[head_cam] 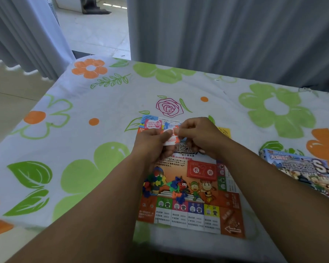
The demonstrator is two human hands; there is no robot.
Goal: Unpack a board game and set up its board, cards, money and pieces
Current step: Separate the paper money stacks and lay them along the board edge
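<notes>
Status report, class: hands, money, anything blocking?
Left hand and right hand pinch one money note over the board. Plastic pieces heaped on board; box right. Nothing blocking.

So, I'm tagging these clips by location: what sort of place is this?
Probably a room in a home: a flowered tablecloth serves as the play surface, long grey curtains hang behind it, and a tiled floor shows through their gap.
</notes>
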